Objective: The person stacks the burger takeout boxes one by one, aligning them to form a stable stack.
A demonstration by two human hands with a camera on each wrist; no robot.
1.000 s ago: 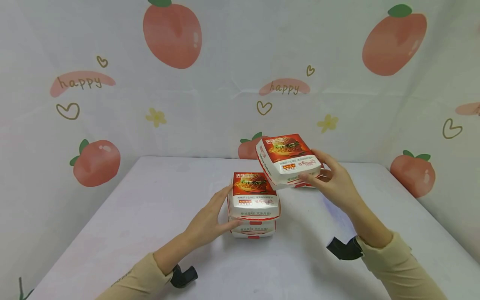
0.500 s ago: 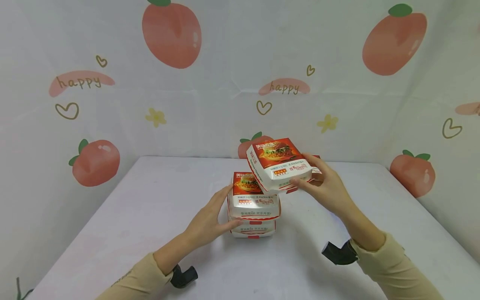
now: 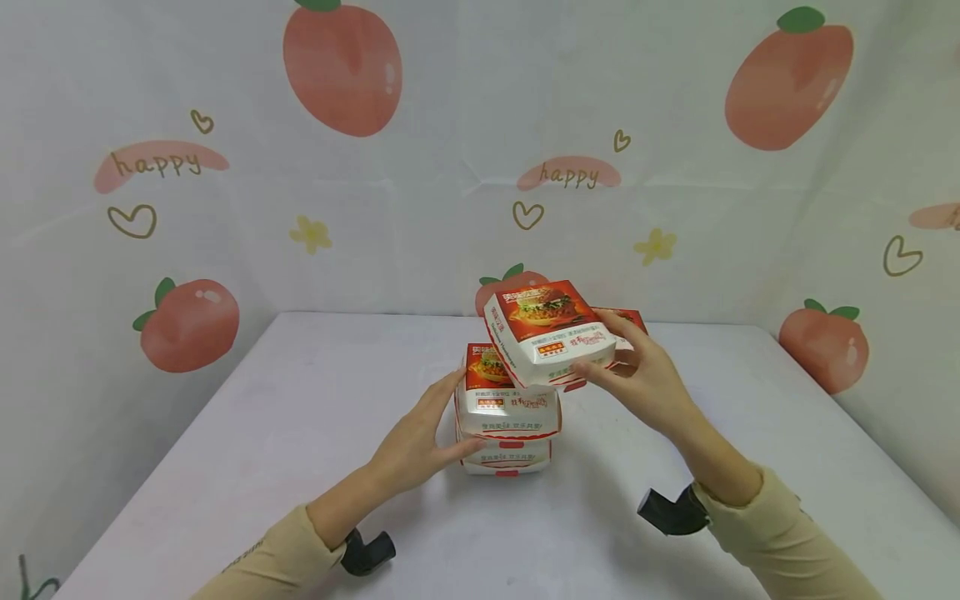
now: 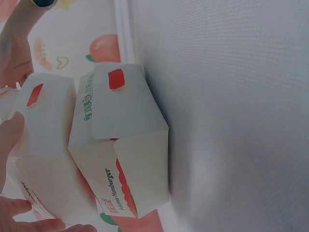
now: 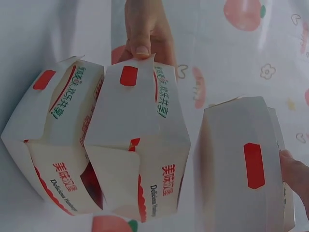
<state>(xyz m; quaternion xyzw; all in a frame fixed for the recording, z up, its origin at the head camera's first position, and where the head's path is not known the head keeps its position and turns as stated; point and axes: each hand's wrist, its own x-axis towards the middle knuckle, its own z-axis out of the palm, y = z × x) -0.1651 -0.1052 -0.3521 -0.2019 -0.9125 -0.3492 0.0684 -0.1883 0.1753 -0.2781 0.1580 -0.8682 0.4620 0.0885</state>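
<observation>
One white-and-red hamburger box [image 3: 551, 333], picture side up, hangs in the air over a short stack, turned at an angle; the R wrist view shows a gap betw. it & the stack. My R hand [image 3: 648, 379] has a firm hold on its right side, thumb on the near edge, fingers bent round behind, prob. so it's gripped from two sides & the lid stays up. Below, an upper box [image 3: 508, 413] sits on a matching lower box [image 3: 506, 457], fronts toward me. My L hand [image 3: 412, 442], fingers spread & nearly straight, touches the upper box's left side w/ thumb at the front corner; no tight grip that I can see, so I'd guess it's there to steady things. Another box [image 3: 634, 317] shows farther back, mostly hidden by my R hand & what it holds. Underneath all: a white table [image 3: 337, 375]. My tan sleeves [image 3: 780, 533] each have a black wrist piece [image 3: 673, 512] close by. Bkgd: white cloth [image 3: 450, 108] w/ peaches, hearts & "happy".
</observation>
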